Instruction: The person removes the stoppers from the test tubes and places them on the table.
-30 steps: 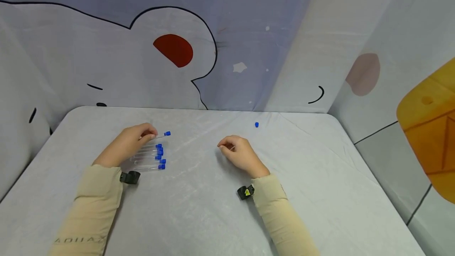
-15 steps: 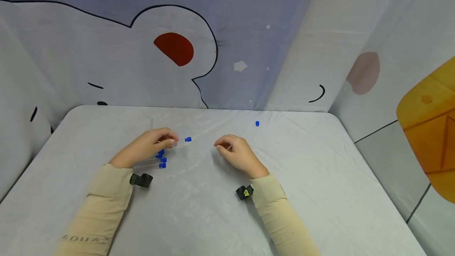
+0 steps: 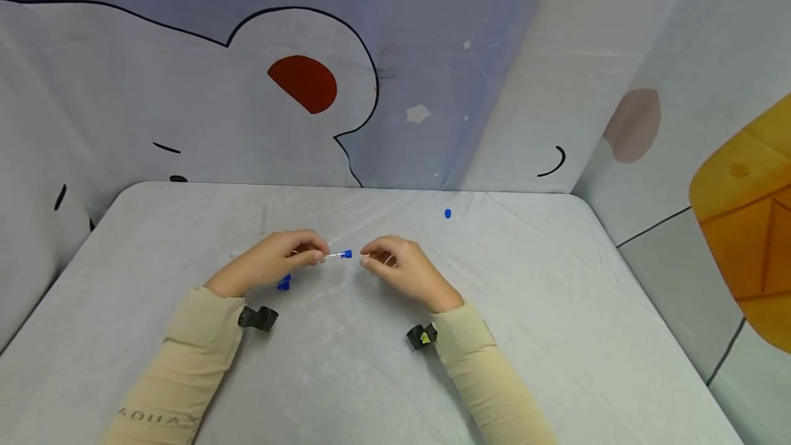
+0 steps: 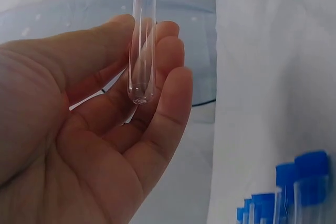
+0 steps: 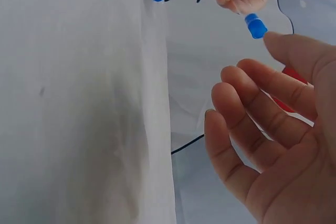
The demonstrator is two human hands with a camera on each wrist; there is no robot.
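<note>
My left hand [image 3: 278, 257] pinches a clear test tube [image 4: 142, 51] between thumb and fingers. The tube's blue cap [image 3: 347, 254] points right, toward my right hand [image 3: 404, 270]. That hand is just beyond the cap, its fingers loosely bent and the thumb apart from them, with nothing between. In the right wrist view a small gap shows between the thumb tip and the blue cap [image 5: 256, 26]. Several more blue-capped test tubes [image 4: 310, 182] lie beside and below my left hand, which hides most of them in the head view.
A loose blue cap [image 3: 448, 213] lies near the table's back edge, right of centre. A clear tube without a cap [image 3: 264, 219] lies behind my left hand. White cloth covers the table [image 3: 593, 335], and a printed curtain [image 3: 432, 74] hangs behind it.
My left hand has lifted a capped test tube from the group and carried it right, close to my right hand. The right hand has shifted slightly left.
</note>
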